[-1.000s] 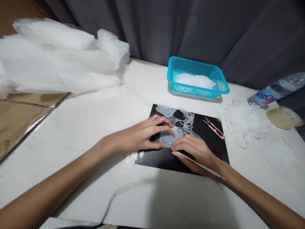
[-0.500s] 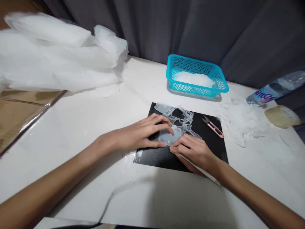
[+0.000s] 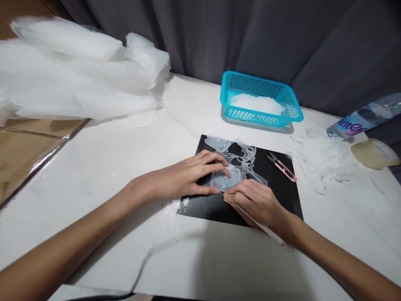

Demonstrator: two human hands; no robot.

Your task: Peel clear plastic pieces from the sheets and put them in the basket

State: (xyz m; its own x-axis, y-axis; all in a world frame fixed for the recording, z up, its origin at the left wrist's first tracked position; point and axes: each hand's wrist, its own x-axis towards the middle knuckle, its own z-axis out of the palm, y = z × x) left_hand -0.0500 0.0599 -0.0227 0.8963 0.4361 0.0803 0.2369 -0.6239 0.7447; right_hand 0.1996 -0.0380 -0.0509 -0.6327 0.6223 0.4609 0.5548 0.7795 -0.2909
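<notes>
A translucent cut-out plastic sheet lies on a black mat in the middle of the white table. My left hand rests on the sheet with its fingers arched and pressing it down. My right hand is closed in a pinch on a thin white stick-like tool whose tip meets the sheet's near edge. The tool's shaft runs back under my right wrist.
Pink thread snips lie on the mat's right side. A turquoise basket holding white pieces stands behind. White scraps, a plastic bottle and a tape roll are at right. A heap of white plastic sheets fills the left.
My right hand has crept slightly left along the sheet's near edge with the tool. My left hand stays pressed on the sheet.
</notes>
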